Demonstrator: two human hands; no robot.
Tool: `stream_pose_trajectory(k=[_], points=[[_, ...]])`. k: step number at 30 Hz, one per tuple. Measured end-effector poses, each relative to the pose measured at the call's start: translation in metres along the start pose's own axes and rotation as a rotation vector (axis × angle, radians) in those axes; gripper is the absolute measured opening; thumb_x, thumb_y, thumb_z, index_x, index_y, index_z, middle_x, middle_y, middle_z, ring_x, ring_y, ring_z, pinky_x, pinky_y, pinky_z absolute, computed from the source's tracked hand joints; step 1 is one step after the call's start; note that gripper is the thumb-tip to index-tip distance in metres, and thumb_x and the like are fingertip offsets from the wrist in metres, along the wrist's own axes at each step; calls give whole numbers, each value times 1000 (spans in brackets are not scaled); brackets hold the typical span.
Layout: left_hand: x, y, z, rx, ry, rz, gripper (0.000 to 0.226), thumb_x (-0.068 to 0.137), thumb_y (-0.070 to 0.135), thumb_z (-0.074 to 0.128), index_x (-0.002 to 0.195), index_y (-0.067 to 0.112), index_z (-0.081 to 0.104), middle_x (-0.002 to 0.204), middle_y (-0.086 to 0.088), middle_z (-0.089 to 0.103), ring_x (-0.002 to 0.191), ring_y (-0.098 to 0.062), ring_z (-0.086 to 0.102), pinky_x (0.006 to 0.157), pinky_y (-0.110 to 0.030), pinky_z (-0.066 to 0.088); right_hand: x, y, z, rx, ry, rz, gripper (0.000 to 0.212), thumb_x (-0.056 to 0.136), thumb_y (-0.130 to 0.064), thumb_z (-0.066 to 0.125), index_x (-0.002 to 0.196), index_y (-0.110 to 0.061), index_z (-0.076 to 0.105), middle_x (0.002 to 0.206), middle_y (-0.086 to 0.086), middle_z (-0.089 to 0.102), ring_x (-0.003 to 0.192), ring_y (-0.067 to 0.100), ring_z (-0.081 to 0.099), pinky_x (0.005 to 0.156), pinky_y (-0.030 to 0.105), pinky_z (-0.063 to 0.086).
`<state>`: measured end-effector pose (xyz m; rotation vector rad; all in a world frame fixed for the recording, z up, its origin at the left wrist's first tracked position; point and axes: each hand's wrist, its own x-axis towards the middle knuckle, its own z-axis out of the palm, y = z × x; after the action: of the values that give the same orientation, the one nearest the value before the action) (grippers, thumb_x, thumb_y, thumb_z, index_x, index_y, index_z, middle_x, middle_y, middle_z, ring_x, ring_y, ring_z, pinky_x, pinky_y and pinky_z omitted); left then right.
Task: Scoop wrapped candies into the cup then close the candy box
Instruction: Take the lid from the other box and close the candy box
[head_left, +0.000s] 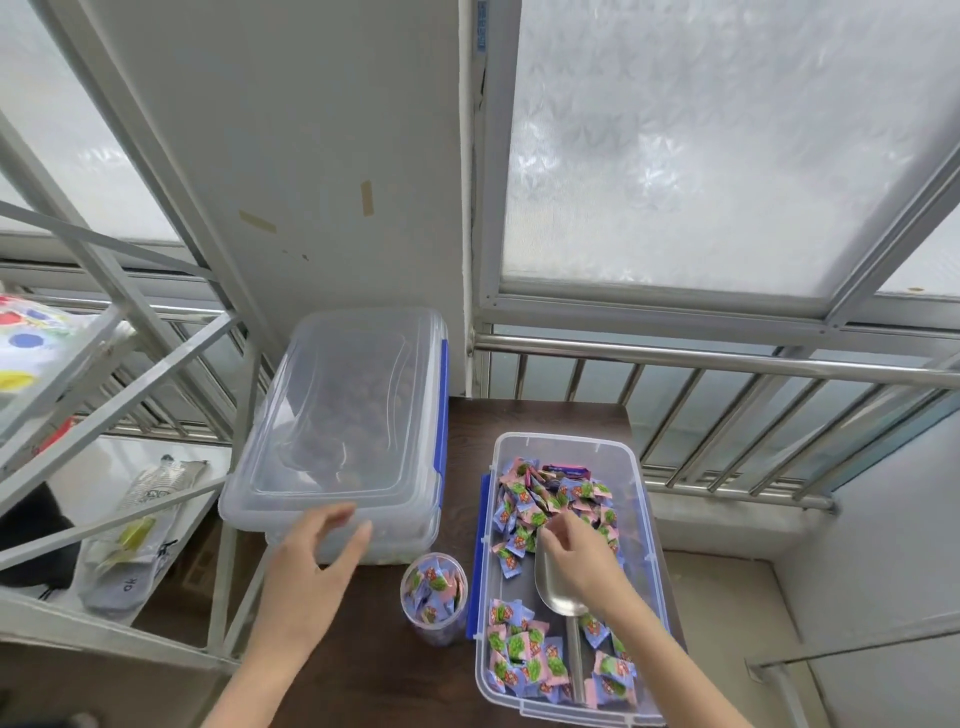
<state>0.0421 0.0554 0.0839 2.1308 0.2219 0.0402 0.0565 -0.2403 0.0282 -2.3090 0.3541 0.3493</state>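
An open clear candy box (643, 499) with a blue side latch stands at the right of the dark table. Pink and blue wrapped candies (524, 501) lie at its far and near ends. A metal scoop (560, 597) rests inside, handle toward me. My right hand (584, 558) hovers over the scoop's bowl with loosely curled fingers, and I see nothing held in it. A clear cup (435, 590) full of candies stands just left of the box. My left hand (311, 564), fingers spread and blurred, reaches at the near edge of a clear lid (343, 405).
The lid lies on top of a second clear box with blue latches (442, 415), at the table's back left. A grey metal rack (104, 374) with bags and clothes stands to the left. A steel railing (727, 358) and frosted windows run behind the table (374, 670).
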Motion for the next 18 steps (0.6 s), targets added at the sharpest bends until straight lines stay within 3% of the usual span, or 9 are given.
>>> stream_pose_trajectory(k=[3, 6, 9, 12, 15, 18], points=[[48, 15, -43, 19, 162, 56, 28, 90, 25, 64, 117, 17, 63, 117, 0, 65, 110, -16, 59, 96, -34, 44, 17, -63, -7, 228, -3, -155, 27, 95, -34, 52, 115, -16, 55, 108, 2, 63, 98, 16, 60, 90, 37, 52], [99, 10, -66, 55, 250, -37, 36, 91, 20, 61, 124, 7, 59, 127, -13, 61, 118, -28, 56, 97, -40, 42, 38, -116, 6, 313, -38, -235, 49, 92, -38, 56, 134, -16, 44, 130, 0, 52, 115, 13, 52, 97, 32, 46], [130, -10, -66, 55, 205, -174, 45, 93, 22, 57, 133, 2, 51, 137, -21, 53, 126, -35, 50, 104, -45, 39, 52, -152, 29, 378, -78, -241, 67, 90, -34, 61, 145, -11, 29, 146, 5, 37, 130, 19, 42, 109, 36, 39], [139, -30, -56, 65, 123, -236, 50, 95, 32, 54, 135, 2, 48, 137, -23, 53, 125, -39, 50, 103, -49, 40, 60, -165, 49, 333, -69, -228, 73, 90, -31, 62, 147, -6, 23, 154, 11, 24, 140, 22, 28, 115, 29, 23], [140, -41, -51, 77, 116, -244, 52, 95, 36, 54, 136, 6, 48, 140, -20, 53, 128, -37, 49, 103, -46, 39, 60, -163, 65, 281, -39, -218, 83, 92, -30, 59, 151, -7, 6, 161, 6, 3, 148, 19, 5, 119, 32, 10], [139, -44, -52, 45, 100, -281, 57, 93, 38, 56, 142, 14, 41, 148, -12, 47, 135, -33, 44, 108, -47, 37, 59, -161, 74, 299, -19, -238, 84, 94, -26, 58, 152, -11, -1, 162, 1, -5, 148, 15, -3, 120, 32, 5]])
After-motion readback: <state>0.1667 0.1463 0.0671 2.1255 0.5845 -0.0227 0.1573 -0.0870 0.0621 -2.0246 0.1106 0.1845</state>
